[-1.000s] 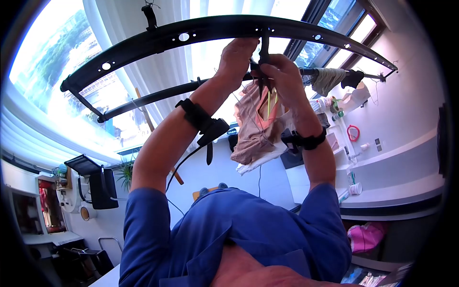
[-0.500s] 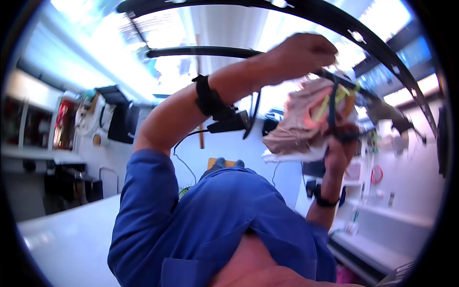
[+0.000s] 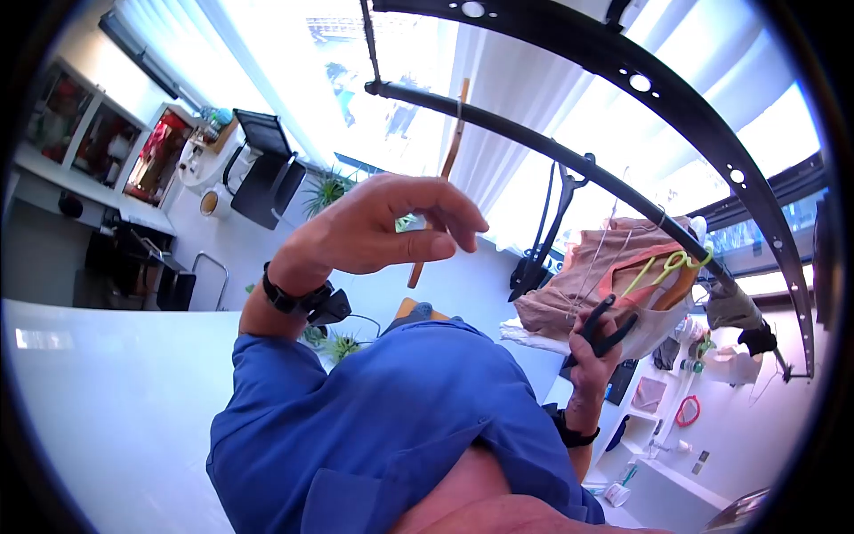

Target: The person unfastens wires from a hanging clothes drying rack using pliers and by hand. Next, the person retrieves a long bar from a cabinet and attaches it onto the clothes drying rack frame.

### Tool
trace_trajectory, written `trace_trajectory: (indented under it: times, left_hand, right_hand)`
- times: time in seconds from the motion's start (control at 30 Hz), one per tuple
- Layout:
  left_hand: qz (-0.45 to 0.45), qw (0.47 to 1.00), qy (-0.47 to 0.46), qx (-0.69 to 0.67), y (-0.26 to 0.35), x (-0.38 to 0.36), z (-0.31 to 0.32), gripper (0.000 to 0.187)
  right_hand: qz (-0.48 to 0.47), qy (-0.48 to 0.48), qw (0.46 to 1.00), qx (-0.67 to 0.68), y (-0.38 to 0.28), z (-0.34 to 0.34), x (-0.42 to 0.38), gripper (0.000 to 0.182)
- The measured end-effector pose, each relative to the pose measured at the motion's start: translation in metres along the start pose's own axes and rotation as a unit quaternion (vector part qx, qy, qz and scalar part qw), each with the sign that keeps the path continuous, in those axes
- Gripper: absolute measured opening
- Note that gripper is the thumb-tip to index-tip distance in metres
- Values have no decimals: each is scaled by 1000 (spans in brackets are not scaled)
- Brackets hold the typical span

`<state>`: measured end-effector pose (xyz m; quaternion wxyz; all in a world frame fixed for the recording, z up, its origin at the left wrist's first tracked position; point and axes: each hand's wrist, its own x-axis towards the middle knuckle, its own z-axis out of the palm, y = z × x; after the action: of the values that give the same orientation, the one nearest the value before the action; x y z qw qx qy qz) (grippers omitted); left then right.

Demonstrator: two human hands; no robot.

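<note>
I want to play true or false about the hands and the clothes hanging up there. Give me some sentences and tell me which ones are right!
1. The right hand holds a black clothes peg. True.
2. The left hand is gripping the pinkish-beige cloth. False: it is empty, raised in the air away from the cloth.
3. A green hanger sits with the cloth. True.
4. The person wears a red shirt. False: the shirt is blue.
5. Both wrists carry a black band. True.
</note>
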<state>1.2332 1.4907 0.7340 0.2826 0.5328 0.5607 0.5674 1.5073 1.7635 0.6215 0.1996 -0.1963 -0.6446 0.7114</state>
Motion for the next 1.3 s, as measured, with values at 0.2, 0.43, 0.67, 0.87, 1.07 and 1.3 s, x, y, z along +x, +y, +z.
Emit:
trace_trajectory:
  times: [0.2, 0.43, 0.67, 0.87, 1.07, 1.3]
  left_hand:
    - [-86, 979, 112, -150, -40, -72, 5, 30]
    - [-472, 834, 247, -145, -185, -207, 35, 28]
    - [-606, 735, 187, -240, -305, -306, 148, 32]
    - [-504, 830, 235, 36, -316, -307, 179, 28]
    - [-335, 856, 304, 249, -304, -296, 182, 31]
    - [-521, 817, 153, -193, -279, -328, 198, 24]
  right_hand:
    - [76, -148, 958, -235, 24, -13, 13, 28]
    - [273, -190, 871, -362, 122, -36, 0, 27]
    - [200, -317, 804, -461, 170, 9, 23, 36]
    - [179, -406, 738, -508, 169, 52, 50, 34]
    - [128, -477, 694, -524, 180, 86, 70, 33]
    - [104, -517, 671, -522, 173, 115, 80, 31]
